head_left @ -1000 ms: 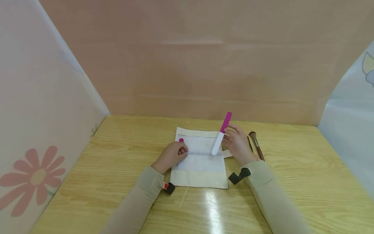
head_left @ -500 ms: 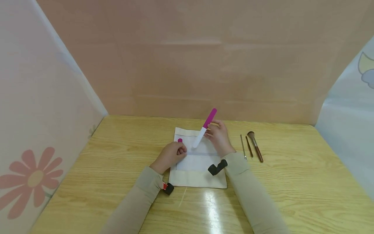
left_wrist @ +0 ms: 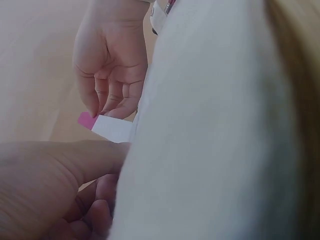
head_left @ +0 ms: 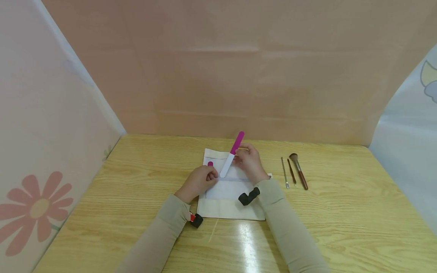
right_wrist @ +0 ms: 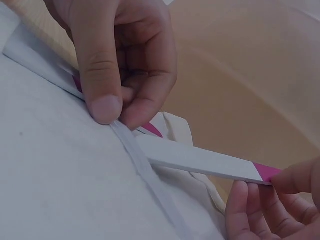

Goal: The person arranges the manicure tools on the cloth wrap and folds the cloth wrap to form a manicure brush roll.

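Behind my left grip point(head_left: 199, 181) I wear a beige sleeve point(head_left: 153, 235), black block point(head_left: 197, 220) and red patch point(head_left: 192, 217) by its cuff point(head_left: 177, 209); behind my right grip point(head_left: 250, 163), a matching sleeve point(head_left: 290, 227) with bent black piece point(head_left: 249, 197).

Wooden table point(head_left: 143, 170), cream pouch point(head_left: 232, 209), brush point(head_left: 300, 172), thin tools point(head_left: 285, 172)

No text or label can be read.

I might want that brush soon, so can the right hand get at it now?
Probably not yet: the right hand is pinching the pink-and-white stick. Otherwise the brush looks reachable, past the metal tool and thin brown tool.
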Available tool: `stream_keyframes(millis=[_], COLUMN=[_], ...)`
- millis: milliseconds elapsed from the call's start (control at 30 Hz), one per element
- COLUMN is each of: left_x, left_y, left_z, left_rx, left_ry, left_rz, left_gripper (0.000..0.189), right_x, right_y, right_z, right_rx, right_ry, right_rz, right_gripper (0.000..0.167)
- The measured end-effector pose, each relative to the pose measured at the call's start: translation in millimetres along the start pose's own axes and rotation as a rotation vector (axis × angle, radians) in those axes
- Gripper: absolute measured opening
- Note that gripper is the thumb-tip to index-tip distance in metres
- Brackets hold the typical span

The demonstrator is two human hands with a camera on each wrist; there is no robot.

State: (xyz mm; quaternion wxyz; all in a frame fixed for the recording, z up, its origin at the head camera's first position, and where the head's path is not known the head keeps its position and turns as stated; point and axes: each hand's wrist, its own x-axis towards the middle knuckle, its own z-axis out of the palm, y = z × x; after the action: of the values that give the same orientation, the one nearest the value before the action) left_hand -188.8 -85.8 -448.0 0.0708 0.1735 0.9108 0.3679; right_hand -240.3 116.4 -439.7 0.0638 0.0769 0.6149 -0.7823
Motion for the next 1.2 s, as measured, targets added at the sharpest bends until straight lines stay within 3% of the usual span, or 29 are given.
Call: stream_keyframes(millis=[333, 667, 833, 1200], left_x=[-1.5, -3.3, -3.2, -4.9], left_y=[-2.1, -2.1, -1.2, 1.7], left_z=[-0.7, -1.1, -1.3, -3.0], left_rx=[-0.025, -0.023, -0.025, -0.041], left_ry=[0.000, 0.032, 0.025, 0.024], left_rz=[0.023, 0.029, 0.005, -0.021], left_gripper=[0.005, 0.007, 0.006, 0.005], right_x=[0.5, 1.3, 1.7, -4.4], right_y=[-0.8, 0.3, 2.9, 3.1], right_z=[2.1, 5.9, 7.0, 9.3], right_rx=[-0.080, -0.074, -0.097, -0.331], right_ry=[0.014, 0.005, -0.030, -0.219], right_rz=[-0.007, -0.028, -0.025, 0.011], right_gripper=[0.030, 0.033, 0.032, 0.038])
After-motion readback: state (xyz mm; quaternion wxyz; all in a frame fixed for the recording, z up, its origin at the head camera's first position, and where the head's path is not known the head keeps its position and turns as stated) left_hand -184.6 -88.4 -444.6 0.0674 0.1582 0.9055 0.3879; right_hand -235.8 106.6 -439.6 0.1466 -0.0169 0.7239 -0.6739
